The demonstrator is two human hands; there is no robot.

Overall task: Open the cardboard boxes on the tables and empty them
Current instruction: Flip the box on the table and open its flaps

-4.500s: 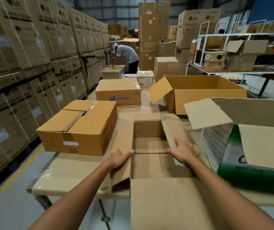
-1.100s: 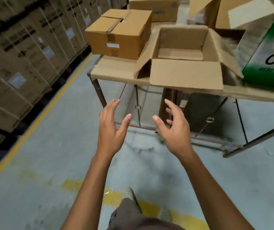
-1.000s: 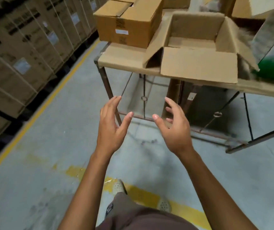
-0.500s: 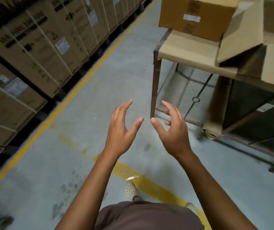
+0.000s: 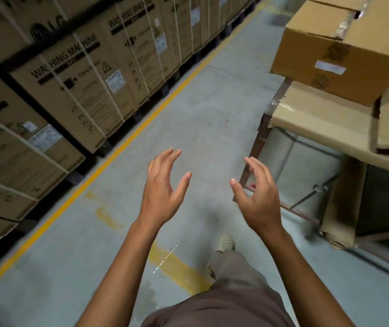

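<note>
Cardboard box (image 5: 337, 55) closed, taped seam, white label unreadable, top right on desk (image 5: 318, 123) near its corner edge — stacked cartons (image 5: 75, 74) on left read "WASHING MACHINE", yellow line (image 5: 118, 149) edging the open floor aisle between, left hand (image 5: 163, 192) and right hand (image 5: 259, 199) over the floor short of the desk, fingers (image 5: 165, 159) spread and loosely curved — holding nothing

Both forearms (image 5: 127, 260) are seen bare down to the frame's lower edge, as are the left hand (image 5: 163, 187) and the right hand (image 5: 257, 197). Brownish-grey trousers (image 5: 233, 279) are worn — plain cloth, loosely creased — and a cream clog-style shoe (image 5: 224, 241), dotted with small round holes.
</note>
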